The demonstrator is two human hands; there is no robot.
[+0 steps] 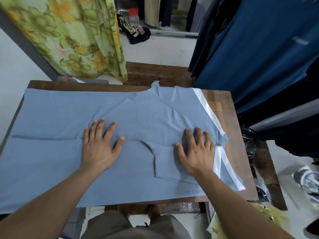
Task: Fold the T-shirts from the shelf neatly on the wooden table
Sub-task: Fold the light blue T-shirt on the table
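Presses the left hand (pixel 100 145) palm-down on a blue-grey T-shirt (pixel 57 111), fingers straight and fanned wide, gripping nothing; lays the right hand (pixel 196 152) down in the same manner, flat and splayed, thumb out toward the left hand; under both palms, the shirt spread lengthwise over a wooden table (pixel 231 121), body and hem running far out past the left hand, neck and shoulders beyond the right hand's fingertips; between the two hands, a sleeve (pixel 164 163) folded in over the body, its curved seam showing; outward from the left hand's little finger, a long straight crease (pixel 43 136); just outside the right hand, white stripes (pixel 207 109) along the sleeve edges, one ahead of the fingers and one beside the wrist; further out on that side, a strip of tabletop, then crumpled clear plastic (pixel 250 144) and, on the floor, what may be a shoe (pixel 309 183), too blurred to tell; ahead of the left hand, past the table's far edge, a green and yellow floral curtain (pixel 77 40); ahead of the right hand, dark blue garments (pixel 259 57) hanging; far beyond both, a black cloth (pixel 138 34) on the floor and a jar (pixel 133 15) with a red lid; below the forearms, khaki shorts (pixel 134 228) at the table's near edge.
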